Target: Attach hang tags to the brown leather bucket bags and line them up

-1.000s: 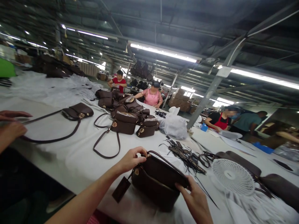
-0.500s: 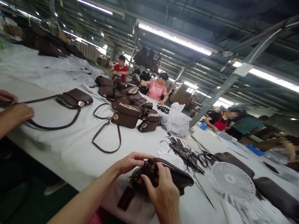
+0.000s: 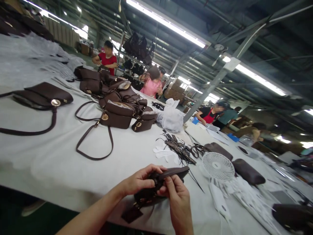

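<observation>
A small dark brown handbag (image 3: 149,195) is held over the near edge of the white table, tilted, with a dark tag (image 3: 132,213) hanging from its left end. My left hand (image 3: 144,179) is closed on the bag's upper edge, thumb in front and fingers behind. My right hand (image 3: 177,195) pinches the same edge a little to the right, fingertips close to the left ones. The exact bit between the right fingertips, perhaps the zip side, is hidden by the fingers.
Several brown handbags (image 3: 117,116) are piled ahead, one with its strap looped toward me. Another handbag (image 3: 44,96) lies at left. Black straps (image 3: 179,147), a white fan (image 3: 218,165) and a white plastic bag (image 3: 171,117) are to the right. Several people work beyond.
The view has swung right, and the other person's hands at left have left it. My right hand has gone from spread fingers over the bag to a pinch at its edge.
</observation>
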`<state>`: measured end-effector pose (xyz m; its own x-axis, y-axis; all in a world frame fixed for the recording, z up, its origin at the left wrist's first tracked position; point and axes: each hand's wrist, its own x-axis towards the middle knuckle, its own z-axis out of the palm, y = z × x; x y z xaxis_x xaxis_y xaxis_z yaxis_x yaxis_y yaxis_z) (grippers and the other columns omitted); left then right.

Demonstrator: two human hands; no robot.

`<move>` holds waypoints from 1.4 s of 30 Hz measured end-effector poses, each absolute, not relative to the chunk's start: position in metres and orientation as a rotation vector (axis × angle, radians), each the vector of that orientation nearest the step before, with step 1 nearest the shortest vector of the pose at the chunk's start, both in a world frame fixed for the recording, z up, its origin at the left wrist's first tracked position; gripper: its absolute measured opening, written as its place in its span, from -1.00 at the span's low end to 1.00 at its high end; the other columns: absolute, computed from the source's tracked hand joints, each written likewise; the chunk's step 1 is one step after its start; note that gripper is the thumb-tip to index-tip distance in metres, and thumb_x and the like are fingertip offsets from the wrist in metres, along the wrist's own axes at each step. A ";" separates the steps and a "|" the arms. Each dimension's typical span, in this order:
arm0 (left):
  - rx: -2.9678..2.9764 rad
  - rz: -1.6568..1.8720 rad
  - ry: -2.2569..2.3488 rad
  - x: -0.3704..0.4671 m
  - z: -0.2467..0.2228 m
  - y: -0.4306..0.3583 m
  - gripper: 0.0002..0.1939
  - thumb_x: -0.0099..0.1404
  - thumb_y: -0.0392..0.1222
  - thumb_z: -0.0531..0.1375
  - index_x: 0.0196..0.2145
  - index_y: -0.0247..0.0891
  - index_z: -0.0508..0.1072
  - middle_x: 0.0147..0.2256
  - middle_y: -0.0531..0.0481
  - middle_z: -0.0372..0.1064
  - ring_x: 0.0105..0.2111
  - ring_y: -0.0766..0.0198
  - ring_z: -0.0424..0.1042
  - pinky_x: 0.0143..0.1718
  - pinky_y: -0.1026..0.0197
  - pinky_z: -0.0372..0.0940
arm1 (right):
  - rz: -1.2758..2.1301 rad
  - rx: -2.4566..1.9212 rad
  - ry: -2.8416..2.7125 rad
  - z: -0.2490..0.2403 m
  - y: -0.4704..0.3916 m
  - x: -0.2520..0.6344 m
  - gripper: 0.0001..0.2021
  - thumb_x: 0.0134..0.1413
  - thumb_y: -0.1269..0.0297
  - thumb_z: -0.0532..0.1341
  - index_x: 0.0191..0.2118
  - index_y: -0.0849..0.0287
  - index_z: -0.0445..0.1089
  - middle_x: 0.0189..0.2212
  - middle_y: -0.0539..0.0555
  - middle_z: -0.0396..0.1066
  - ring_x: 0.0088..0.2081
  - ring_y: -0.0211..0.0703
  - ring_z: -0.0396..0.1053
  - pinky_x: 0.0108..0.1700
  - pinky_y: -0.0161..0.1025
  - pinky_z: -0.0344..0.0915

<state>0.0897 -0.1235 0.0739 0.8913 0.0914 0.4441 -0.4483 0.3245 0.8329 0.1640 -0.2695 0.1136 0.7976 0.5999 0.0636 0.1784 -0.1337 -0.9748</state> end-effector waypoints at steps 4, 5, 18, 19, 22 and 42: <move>1.342 0.493 -0.303 0.094 0.078 -0.145 -0.66 0.32 0.00 0.14 -0.03 -0.21 0.36 0.17 -0.19 0.19 0.23 0.02 0.08 0.25 -0.05 -0.07 | 0.449 -1.638 -0.656 0.119 -0.285 0.169 -0.63 0.09 -0.08 0.20 -0.37 0.18 0.37 -0.65 -0.07 0.32 -0.56 -0.25 0.32 -0.44 -0.33 0.30; 1.372 0.502 -0.313 0.095 0.080 -0.148 -0.66 0.32 0.01 0.13 -0.03 -0.21 0.36 0.16 -0.19 0.19 0.22 0.01 0.09 0.24 -0.06 -0.06 | 0.464 -1.631 -0.669 0.122 -0.289 0.171 -0.63 0.09 -0.08 0.20 -0.38 0.18 0.37 -0.66 -0.07 0.31 -0.56 -0.26 0.31 -0.44 -0.33 0.29; 1.555 0.492 -0.362 0.098 0.081 -0.157 -0.65 0.35 -0.01 0.06 0.03 -0.19 0.28 0.14 -0.17 0.17 0.18 0.04 0.11 0.20 0.01 0.02 | 0.656 -1.705 -0.785 0.146 -0.304 0.179 -0.65 0.13 -0.06 0.15 -0.37 0.18 0.33 -0.67 -0.13 0.23 -0.71 -0.35 0.21 -0.65 -0.40 0.17; 1.573 0.492 -0.366 0.099 0.081 -0.157 -0.65 0.37 -0.02 0.04 0.05 -0.17 0.27 0.16 -0.16 0.15 0.20 0.05 0.09 0.22 0.01 -0.01 | 0.588 -1.738 -0.816 0.147 -0.306 0.179 -0.67 0.14 -0.02 0.15 -0.39 0.18 0.34 -0.64 -0.10 0.27 -0.66 -0.33 0.24 -0.61 -0.40 0.21; 1.607 0.480 -0.367 0.105 0.082 -0.153 -0.63 0.38 -0.02 0.02 0.07 -0.17 0.29 0.17 -0.15 0.15 0.20 0.05 0.08 0.24 -0.01 -0.05 | 0.392 -1.794 -0.925 0.152 -0.308 0.186 -0.74 0.13 0.09 0.19 -0.40 0.18 0.43 -0.44 0.02 0.40 -0.45 -0.26 0.34 -0.44 -0.35 0.32; 1.538 0.611 -0.110 0.122 0.076 -0.166 -0.72 0.26 -0.22 -0.02 -0.10 -0.24 0.33 0.03 -0.14 0.26 0.05 0.05 0.21 0.14 -0.05 0.08 | 0.607 -1.659 -0.635 0.158 -0.286 0.199 -0.64 -0.18 0.03 0.38 -0.44 0.21 0.32 -0.58 -0.07 0.36 -0.55 -0.33 0.34 -0.49 -0.37 0.36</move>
<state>0.1222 -0.1659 0.0756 0.8478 0.2996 0.4377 -0.4339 -0.0829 0.8972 0.1991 -0.2859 0.1584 0.7148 0.6976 -0.0491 0.0810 -0.1523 -0.9850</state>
